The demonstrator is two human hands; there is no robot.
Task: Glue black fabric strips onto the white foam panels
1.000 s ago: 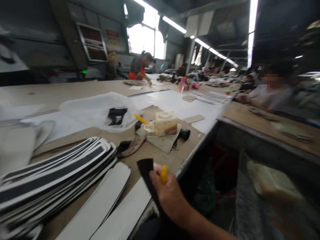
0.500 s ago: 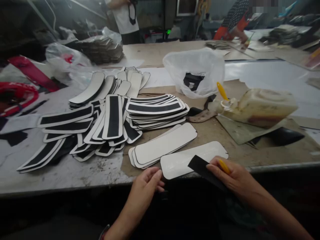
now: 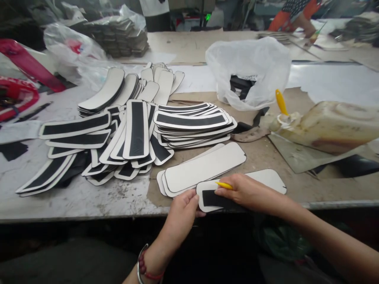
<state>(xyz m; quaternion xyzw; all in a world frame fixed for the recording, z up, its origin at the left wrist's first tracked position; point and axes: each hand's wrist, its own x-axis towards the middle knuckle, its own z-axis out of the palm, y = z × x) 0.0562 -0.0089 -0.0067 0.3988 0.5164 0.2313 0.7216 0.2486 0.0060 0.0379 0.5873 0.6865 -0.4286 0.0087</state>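
At lower centre my left hand [image 3: 183,207] pins the white panel [image 3: 266,179] by its end, fingers loose. To its right, my right hand [image 3: 248,193] clasps a yellow tool [image 3: 224,185], pressing the black strip [image 3: 216,200] onto the panel. I'd centre the strip, then smooth outward.

The flat white rounded panel [image 3: 266,179] under the hands is looking smooth and faintly glossy, and the black strip [image 3: 214,199] on it is showing matt, like cloth or foam. The slim yellow stick [image 3: 224,185] is reading as shiny plastic. At twelve o'clock the thin translucent plastic bag [image 3: 251,63] is crinkling and catching light. The grey desk [image 3: 74,197] top is appearing worn, scuffed and dull, with brown cardboard [image 3: 266,156] lying matt on it.
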